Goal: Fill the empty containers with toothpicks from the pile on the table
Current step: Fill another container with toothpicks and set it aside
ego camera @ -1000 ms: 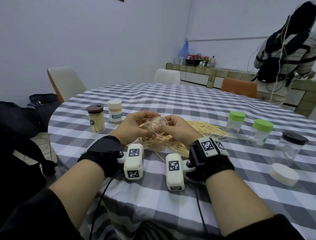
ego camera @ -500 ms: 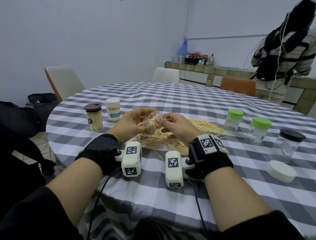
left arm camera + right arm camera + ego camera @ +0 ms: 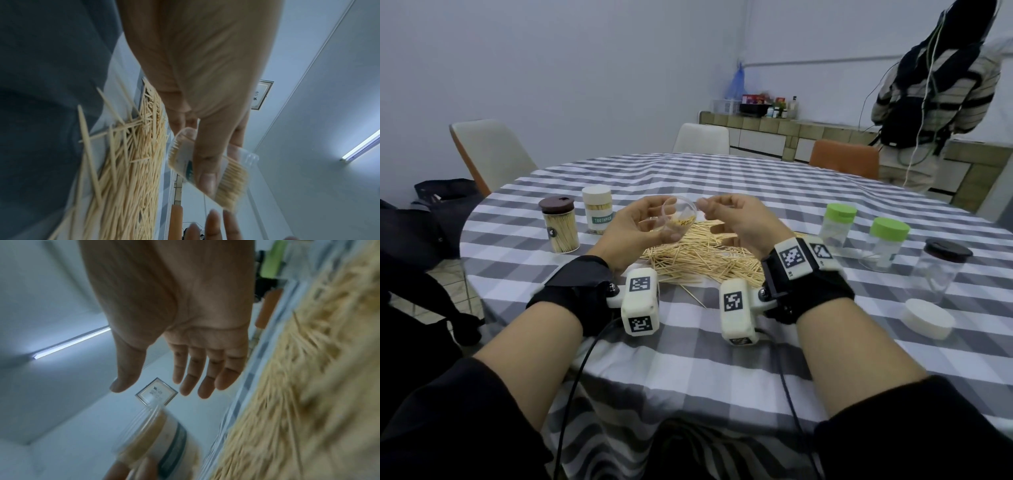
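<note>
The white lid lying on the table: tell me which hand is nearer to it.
Right. The right hand hovers over the toothpick pile, on the white lid's side; the left hand, holding the clear container, is farther off.

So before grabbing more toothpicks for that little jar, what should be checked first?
1. Jar held firmly in left hand: ok, thumb and fingers curl round it.
2. Jar mouth uncovered: ok, open and tilted toward the right hand.
3. Right hand free: ok, nothing in it, fingers relaxed in the right wrist view.
4. Room left in jar: cannot tell; toothpicks are inside, fill level blurred.
5. Pile within reach: ok, directly below both hands.
6. White lid at hand: ok, it lies by the right forearm.
</note>
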